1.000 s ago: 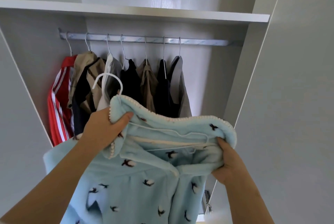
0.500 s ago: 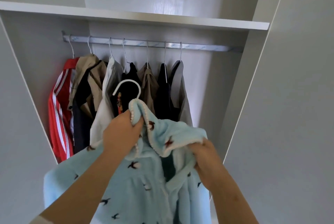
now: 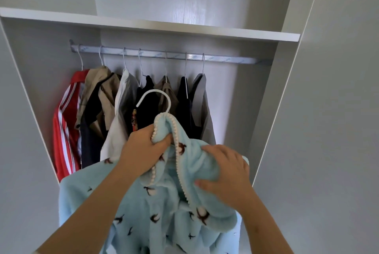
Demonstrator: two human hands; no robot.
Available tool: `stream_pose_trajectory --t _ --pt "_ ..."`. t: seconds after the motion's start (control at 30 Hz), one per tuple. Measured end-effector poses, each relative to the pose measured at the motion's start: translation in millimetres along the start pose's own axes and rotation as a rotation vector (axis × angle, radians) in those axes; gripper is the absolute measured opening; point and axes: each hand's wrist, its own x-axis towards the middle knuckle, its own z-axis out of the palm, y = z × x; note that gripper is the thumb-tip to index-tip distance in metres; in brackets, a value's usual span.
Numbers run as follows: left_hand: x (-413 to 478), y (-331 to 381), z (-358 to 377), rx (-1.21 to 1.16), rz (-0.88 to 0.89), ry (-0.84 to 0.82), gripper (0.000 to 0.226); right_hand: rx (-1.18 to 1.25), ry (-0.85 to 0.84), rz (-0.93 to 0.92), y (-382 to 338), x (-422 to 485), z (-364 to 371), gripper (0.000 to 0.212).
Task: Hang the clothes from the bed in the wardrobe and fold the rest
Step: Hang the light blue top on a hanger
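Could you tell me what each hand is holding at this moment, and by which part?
Both hold the light blue fleece garment: the left hand grips its bead-trimmed collar just below the white hanger hook, and the right hand grips the bunched fabric beside it.

Bright, even daylight, soft glare on the wardrobe back panel (image 3: 190, 5), wide-angle bending at edges.

A single head-worn wide-angle camera looks forward and tilts upward into the open wardrobe (image 3: 287, 89), seeing the underside of its shelf (image 3: 164, 26) and the rail (image 3: 225, 59) from below. It sits close, with the forearms entering from the bottom edge. No second view shares the scene.
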Motion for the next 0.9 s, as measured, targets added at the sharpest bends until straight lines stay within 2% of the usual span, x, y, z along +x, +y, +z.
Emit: stream_pose_trajectory --t 0.07,0.1,0.2,0.27,0.33,0.37,0.43,0.5,0.57,0.63,0.67,0.77,0.83,0.9 --pt "-1 2 2 -0.035 0.001 -0.001 0.019 -0.11 0.076 -0.01 -2 -1 11 0.067" --pt "-2 2 1 -0.046 0.0 -0.009 0.019 -0.121 0.171 -0.014 -4 -2 13 0.061" --pt "-4 1 -1 -0.043 0.012 -0.046 0.018 -0.063 0.48 -0.107 -1 1 17 0.028" --pt "-5 -3 -3 -0.023 0.022 -0.042 0.018 0.07 0.464 -0.18 0 4 17 0.018" --pt "-5 -8 -7 0.021 0.046 -0.042 0.02 0.194 0.338 -0.206 0 5 14 0.008" --pt "-5 -9 -8 0.047 0.062 -0.057 0.022 0.249 0.297 -0.183 -1 5 12 0.013" --pt "-8 -12 -10 0.09 0.088 -0.141 0.023 0.578 0.285 0.036 -1 10 6 0.03" --pt "-12 -13 -11 0.078 0.095 -0.268 0.017 1.014 0.226 0.404 -1 18 -5 0.032" --pt "-16 -11 -13 0.001 0.068 -0.416 0.012 1.163 0.078 0.657 2 21 -10 0.026" --pt "-19 -7 -13 -0.109 0.037 -0.529 0.025 1.049 -0.041 0.734 2 21 -8 0.021" --pt "-21 -5 -11 -0.146 0.037 -0.548 0.025 0.91 -0.085 0.718 3 20 -4 0.019" --pt "-21 -2 -3 -0.179 0.037 -0.434 0.008 0.451 -0.195 0.54 7 13 16 0.014" --pt "-19 -4 2 -0.16 0.037 -0.33 0.016 0.353 -0.107 0.501 8 12 17 0.012" --pt "-18 -7 5 -0.142 0.009 -0.277 0.014 0.318 0.081 0.485 8 12 9 0.018"
